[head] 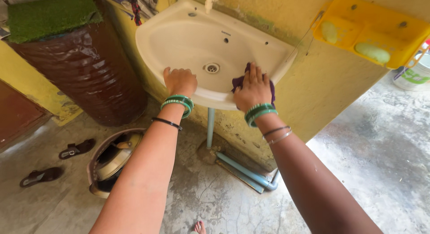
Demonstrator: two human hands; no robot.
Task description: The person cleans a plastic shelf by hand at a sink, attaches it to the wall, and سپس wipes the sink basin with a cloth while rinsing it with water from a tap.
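My right hand (252,88) lies flat on a purple cloth (238,83), fingers (253,72) slightly spread and pressing it against the inner slope of the white sink (188,36), just right of the drain (212,67); the cloth shows at the fingertips and again at the wrist side, over the front rim. My left hand (180,80) rests on the sink's front rim, left of the drain, fingers curled over the edge and close together; I cannot tell whether the tips grip underneath. Green bangles (178,102) circle both wrists, with thin dark ones further up each forearm. Below the sink a pale blue pipe (210,126) drops to the floor and bends right along the yellow wall (313,81). Right of the sink, on that wall, hangs a yellow soap tray (403,28) holding two pale green soaps. Left of the sink stands a brown drum (85,68) topped with a green mat (49,14). Below and left of the sink, on the concrete floor, lie a tub of steel vessels (112,160) and two sandals (58,162).
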